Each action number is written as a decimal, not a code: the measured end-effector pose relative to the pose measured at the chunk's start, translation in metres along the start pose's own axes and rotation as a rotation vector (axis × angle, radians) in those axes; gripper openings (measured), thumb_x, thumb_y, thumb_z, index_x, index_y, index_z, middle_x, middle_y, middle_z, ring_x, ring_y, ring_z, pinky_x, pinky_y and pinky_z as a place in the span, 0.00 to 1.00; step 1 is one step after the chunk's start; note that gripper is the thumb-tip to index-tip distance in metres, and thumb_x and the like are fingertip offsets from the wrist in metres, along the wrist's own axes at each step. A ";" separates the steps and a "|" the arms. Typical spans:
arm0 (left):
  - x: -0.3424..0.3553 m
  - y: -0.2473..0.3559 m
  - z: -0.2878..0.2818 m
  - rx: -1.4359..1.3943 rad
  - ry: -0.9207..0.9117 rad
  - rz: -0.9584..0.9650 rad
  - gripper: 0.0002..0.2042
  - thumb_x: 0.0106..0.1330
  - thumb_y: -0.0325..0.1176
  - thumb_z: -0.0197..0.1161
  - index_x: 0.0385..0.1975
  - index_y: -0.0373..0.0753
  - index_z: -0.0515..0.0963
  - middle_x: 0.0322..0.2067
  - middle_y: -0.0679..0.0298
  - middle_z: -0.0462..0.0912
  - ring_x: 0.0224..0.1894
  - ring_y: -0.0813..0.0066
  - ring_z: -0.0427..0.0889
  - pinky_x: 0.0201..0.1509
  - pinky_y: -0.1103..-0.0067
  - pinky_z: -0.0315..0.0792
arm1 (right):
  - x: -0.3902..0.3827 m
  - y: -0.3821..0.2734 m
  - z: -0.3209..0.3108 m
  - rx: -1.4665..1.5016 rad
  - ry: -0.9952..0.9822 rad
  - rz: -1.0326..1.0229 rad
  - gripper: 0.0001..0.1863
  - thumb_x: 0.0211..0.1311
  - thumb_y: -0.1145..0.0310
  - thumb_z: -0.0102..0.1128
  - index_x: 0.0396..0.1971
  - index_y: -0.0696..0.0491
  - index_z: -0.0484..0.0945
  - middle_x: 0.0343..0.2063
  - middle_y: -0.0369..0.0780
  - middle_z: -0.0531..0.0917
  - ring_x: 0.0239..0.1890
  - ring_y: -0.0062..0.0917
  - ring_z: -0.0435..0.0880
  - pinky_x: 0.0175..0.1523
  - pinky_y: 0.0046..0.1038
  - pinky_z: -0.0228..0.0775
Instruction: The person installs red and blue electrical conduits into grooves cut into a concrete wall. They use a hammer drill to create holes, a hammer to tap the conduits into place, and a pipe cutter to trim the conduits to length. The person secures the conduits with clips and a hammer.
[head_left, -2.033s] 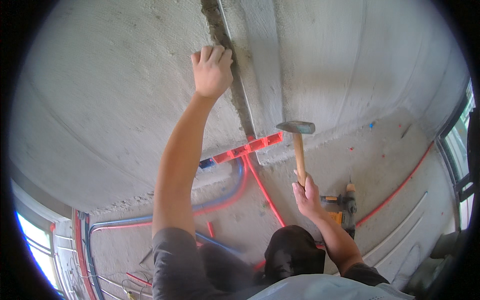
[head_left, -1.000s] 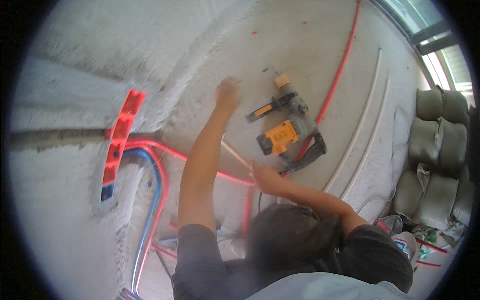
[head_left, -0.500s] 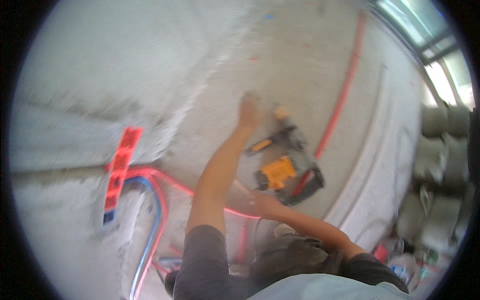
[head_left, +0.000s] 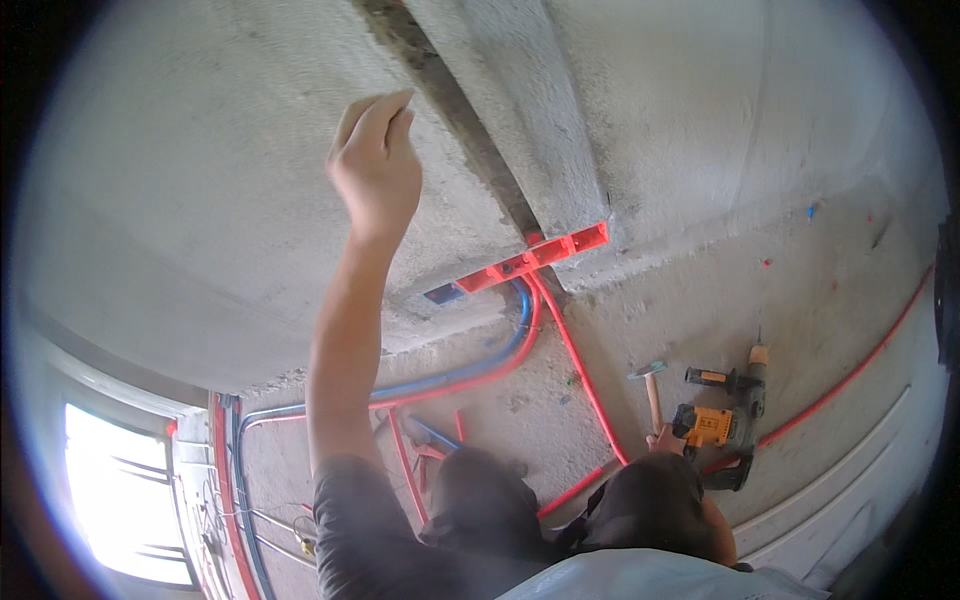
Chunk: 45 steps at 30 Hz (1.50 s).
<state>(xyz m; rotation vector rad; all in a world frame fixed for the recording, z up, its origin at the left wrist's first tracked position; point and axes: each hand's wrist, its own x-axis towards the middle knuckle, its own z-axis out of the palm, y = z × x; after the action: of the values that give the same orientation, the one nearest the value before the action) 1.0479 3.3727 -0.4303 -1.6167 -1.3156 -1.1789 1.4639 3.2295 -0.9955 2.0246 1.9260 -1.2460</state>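
My left hand (head_left: 376,170) is raised in front of the grey wall, left of the chased groove (head_left: 465,115). Its fingers are bent and drawn together; anything pinched in them is too small to make out. Low on the right, my right hand (head_left: 665,440), partly hidden by my knee, grips the wooden handle of a hammer (head_left: 653,395). Close beside it on the floor lies a yellow and black rotary hammer drill (head_left: 710,425) with a bit fitted. Between my hands, a row of red electrical back boxes (head_left: 545,255) ends in a blue box (head_left: 443,293) at the wall.
Red conduit (head_left: 585,385) and blue conduit (head_left: 440,378) run from the boxes across the floor. Another red pipe (head_left: 850,378) lies beyond the drill. Pale long strips (head_left: 830,490) lie at the lower right. A bright window (head_left: 125,490) is at the far left.
The view has swung leftward toward the wall and boxes. My left hand has risen from low over the floor near the drill to the wall. My right hand stays low beside the drill.
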 end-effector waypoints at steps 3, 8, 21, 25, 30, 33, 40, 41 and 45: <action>0.024 -0.018 0.027 -0.024 0.055 -0.013 0.06 0.61 0.21 0.68 0.37 0.38 0.86 0.38 0.59 0.87 0.34 0.64 0.85 0.43 0.67 0.78 | 0.024 0.029 0.006 -0.112 0.074 -0.156 0.29 0.64 0.55 0.63 0.52 0.60 0.64 0.38 0.58 0.85 0.41 0.58 0.87 0.51 0.55 0.77; 0.031 -0.024 0.053 0.250 0.073 0.158 0.08 0.57 0.23 0.68 0.35 0.42 0.86 0.38 0.65 0.85 0.41 0.63 0.80 0.49 0.66 0.69 | 0.009 0.009 -0.001 0.072 0.014 -0.123 0.28 0.64 0.54 0.62 0.53 0.59 0.64 0.40 0.57 0.86 0.44 0.58 0.86 0.52 0.55 0.77; 0.029 -0.047 0.081 0.676 0.065 0.376 0.09 0.52 0.30 0.70 0.34 0.47 0.84 0.37 0.70 0.81 0.43 0.64 0.76 0.49 0.66 0.64 | 0.029 0.030 0.031 0.190 -0.001 -0.037 0.31 0.60 0.53 0.64 0.54 0.58 0.63 0.40 0.61 0.84 0.46 0.59 0.85 0.52 0.55 0.77; 0.034 -0.054 0.080 0.658 0.127 0.520 0.08 0.48 0.24 0.61 0.27 0.45 0.78 0.31 0.69 0.77 0.38 0.66 0.74 0.43 0.69 0.61 | 0.021 0.023 0.026 0.191 -0.019 -0.014 0.30 0.60 0.56 0.64 0.53 0.59 0.65 0.40 0.60 0.84 0.46 0.59 0.84 0.52 0.54 0.77; 0.034 -0.063 0.079 0.557 0.181 0.645 0.10 0.50 0.25 0.62 0.32 0.44 0.81 0.35 0.72 0.81 0.40 0.70 0.76 0.45 0.69 0.61 | 0.003 0.003 0.011 0.220 -0.071 0.002 0.31 0.61 0.53 0.67 0.52 0.61 0.68 0.41 0.58 0.85 0.49 0.56 0.85 0.53 0.49 0.78; 0.033 -0.053 0.091 0.560 0.148 0.587 0.11 0.50 0.25 0.62 0.34 0.44 0.82 0.37 0.73 0.83 0.41 0.72 0.76 0.46 0.69 0.61 | 0.017 0.028 0.006 0.257 -0.063 -0.014 0.31 0.60 0.52 0.68 0.50 0.61 0.68 0.41 0.56 0.85 0.47 0.54 0.86 0.51 0.48 0.78; 0.017 -0.072 0.070 0.598 0.094 0.484 0.10 0.55 0.29 0.65 0.37 0.48 0.85 0.36 0.71 0.84 0.45 0.67 0.77 0.49 0.66 0.64 | 0.035 0.044 0.023 0.158 0.039 0.027 0.27 0.58 0.52 0.66 0.47 0.58 0.71 0.35 0.51 0.86 0.42 0.48 0.88 0.47 0.47 0.79; 0.019 -0.066 0.070 0.511 0.085 0.471 0.12 0.53 0.29 0.65 0.37 0.49 0.85 0.35 0.70 0.83 0.45 0.65 0.78 0.49 0.64 0.65 | 0.038 0.045 0.023 0.090 0.039 0.036 0.27 0.58 0.52 0.66 0.46 0.58 0.73 0.34 0.48 0.86 0.41 0.44 0.88 0.46 0.45 0.79; 0.018 -0.085 0.090 0.359 -0.013 0.472 0.08 0.55 0.34 0.63 0.34 0.43 0.83 0.41 0.61 0.81 0.50 0.56 0.75 0.55 0.57 0.66 | 0.019 0.038 0.037 0.024 -0.005 0.079 0.26 0.59 0.51 0.67 0.45 0.58 0.75 0.32 0.45 0.86 0.39 0.39 0.88 0.44 0.42 0.79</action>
<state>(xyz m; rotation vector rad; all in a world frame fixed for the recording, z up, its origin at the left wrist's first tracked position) 0.9843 3.4795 -0.4420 -1.5505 -1.0035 -0.6093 1.4764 3.2163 -1.0486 2.0848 1.8176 -1.2611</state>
